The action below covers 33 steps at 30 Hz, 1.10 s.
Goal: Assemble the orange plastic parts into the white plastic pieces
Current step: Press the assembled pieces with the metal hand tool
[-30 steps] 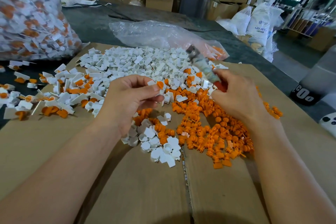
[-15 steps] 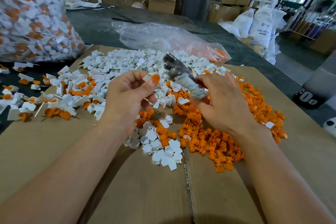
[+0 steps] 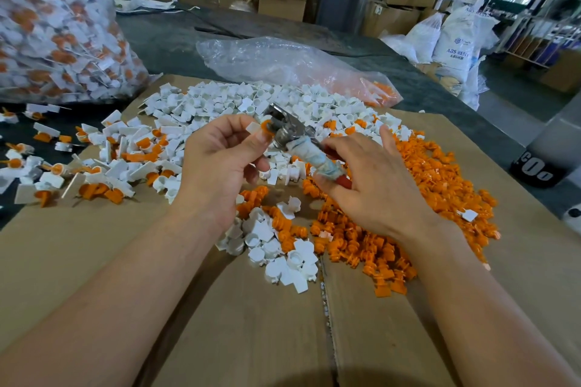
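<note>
Lying nearest on the cardboard surface (image 3: 94, 261), loose white pieces (image 3: 283, 258) border an orange parts heap (image 3: 424, 198). Above, the left grip (image 3: 220, 160) pinches one white piece with orange insert (image 3: 262, 129); the right grip (image 3: 374, 188) clasps a hammer (image 3: 298, 143), head touching it.

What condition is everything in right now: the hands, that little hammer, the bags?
Left hand, pinching a white piece with an orange part.
Right hand, gripping the hammer by its wrapped handle.
Hammer, head right at the orange part.
Clear bag, lying slack, nearly empty.
Big bag, stuffed with assembled pieces.
</note>
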Each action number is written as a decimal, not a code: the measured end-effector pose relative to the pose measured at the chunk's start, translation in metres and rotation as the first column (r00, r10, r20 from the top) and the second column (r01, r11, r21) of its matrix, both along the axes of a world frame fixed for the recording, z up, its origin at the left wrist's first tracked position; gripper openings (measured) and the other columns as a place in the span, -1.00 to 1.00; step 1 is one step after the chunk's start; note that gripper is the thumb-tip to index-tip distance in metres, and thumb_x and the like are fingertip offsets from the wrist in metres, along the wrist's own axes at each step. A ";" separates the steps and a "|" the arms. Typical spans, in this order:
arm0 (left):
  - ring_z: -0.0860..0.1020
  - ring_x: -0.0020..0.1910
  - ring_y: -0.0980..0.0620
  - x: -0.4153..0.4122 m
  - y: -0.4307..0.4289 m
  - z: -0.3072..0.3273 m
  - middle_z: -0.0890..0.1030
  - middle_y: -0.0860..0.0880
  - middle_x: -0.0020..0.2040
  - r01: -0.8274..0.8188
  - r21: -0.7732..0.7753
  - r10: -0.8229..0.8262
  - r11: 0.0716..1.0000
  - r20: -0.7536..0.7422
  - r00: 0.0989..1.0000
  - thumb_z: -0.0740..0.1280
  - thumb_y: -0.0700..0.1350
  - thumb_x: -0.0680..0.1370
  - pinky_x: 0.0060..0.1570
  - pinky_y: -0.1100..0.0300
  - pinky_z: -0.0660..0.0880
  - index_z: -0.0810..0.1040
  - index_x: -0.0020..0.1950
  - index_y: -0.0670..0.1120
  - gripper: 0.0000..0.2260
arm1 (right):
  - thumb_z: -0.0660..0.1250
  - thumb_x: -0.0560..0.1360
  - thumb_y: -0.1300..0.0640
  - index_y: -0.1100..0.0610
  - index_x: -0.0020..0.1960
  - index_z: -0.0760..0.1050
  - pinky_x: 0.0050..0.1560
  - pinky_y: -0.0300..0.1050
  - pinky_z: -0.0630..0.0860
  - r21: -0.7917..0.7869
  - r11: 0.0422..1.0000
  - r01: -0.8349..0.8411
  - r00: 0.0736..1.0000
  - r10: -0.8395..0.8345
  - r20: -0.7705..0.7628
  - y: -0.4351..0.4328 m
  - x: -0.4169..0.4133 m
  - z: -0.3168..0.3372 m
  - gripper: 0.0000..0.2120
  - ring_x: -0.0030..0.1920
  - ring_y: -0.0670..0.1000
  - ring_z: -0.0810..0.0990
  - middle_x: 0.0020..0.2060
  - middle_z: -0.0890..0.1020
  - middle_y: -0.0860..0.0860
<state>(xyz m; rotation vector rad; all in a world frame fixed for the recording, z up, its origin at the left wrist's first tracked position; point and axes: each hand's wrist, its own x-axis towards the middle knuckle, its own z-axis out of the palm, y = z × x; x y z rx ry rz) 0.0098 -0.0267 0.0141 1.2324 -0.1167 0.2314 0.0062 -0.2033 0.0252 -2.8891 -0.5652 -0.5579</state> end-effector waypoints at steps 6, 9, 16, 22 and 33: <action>0.44 -0.55 0.14 -0.001 -0.001 0.000 0.50 0.09 -0.50 0.006 -0.022 -0.006 1.000 0.005 1.000 0.37 -0.19 0.33 -0.57 0.35 0.32 0.50 -0.27 -0.07 -0.93 | 0.22 0.50 -0.11 0.08 0.15 0.40 0.06 -0.19 0.18 0.093 0.993 -0.075 0.996 0.079 -0.044 0.000 0.000 -0.001 -0.66 -0.04 -0.06 0.36 -0.11 0.43 -0.05; 0.44 -0.55 0.15 -0.001 -0.001 0.000 0.50 0.09 -0.51 0.002 -0.008 -0.002 1.000 0.000 1.000 0.34 -0.27 0.43 -0.57 0.35 0.32 0.49 -0.26 -0.08 -0.87 | 0.21 0.49 -0.12 0.01 0.04 0.37 -0.20 -0.12 0.20 0.122 0.989 -0.087 0.988 0.101 -0.118 0.000 -0.002 0.001 -0.76 -0.12 -0.04 0.38 -0.13 0.46 -0.02; 0.43 -0.57 0.15 -0.001 -0.001 -0.001 0.48 0.09 -0.53 -0.010 0.008 0.011 1.000 -0.021 1.000 0.29 -0.35 0.49 -0.58 0.36 0.31 0.47 -0.26 -0.09 -0.80 | 0.29 0.49 0.00 0.11 -0.04 0.44 -0.31 -0.11 0.33 0.222 0.970 -0.097 0.972 0.141 -0.189 0.001 -0.003 0.002 -0.82 -0.34 -0.08 0.41 -0.36 0.44 -0.07; 0.41 -0.60 0.16 0.001 -0.001 -0.005 0.46 0.09 -0.56 -0.037 0.020 0.038 0.999 -0.097 0.995 0.27 -0.39 0.50 -0.61 0.37 0.29 0.46 -0.29 -0.10 -0.76 | 0.30 0.50 0.07 0.11 -0.04 0.45 -0.33 -0.07 0.35 0.179 0.982 -0.061 0.973 0.099 -0.209 0.003 0.000 -0.001 -0.88 -0.35 -0.01 0.42 -0.36 0.47 -0.02; 0.37 -0.61 0.16 0.003 0.000 -0.006 0.43 0.09 -0.57 -0.042 0.003 0.042 0.999 -0.128 0.991 0.27 -0.38 0.50 -0.61 0.36 0.29 0.46 -0.30 -0.09 -0.75 | 0.30 0.48 0.10 0.13 -0.05 0.46 -0.35 -0.06 0.37 0.157 0.986 -0.056 0.982 0.083 -0.171 0.008 -0.001 -0.001 -0.90 -0.32 0.08 0.45 -0.35 0.50 0.07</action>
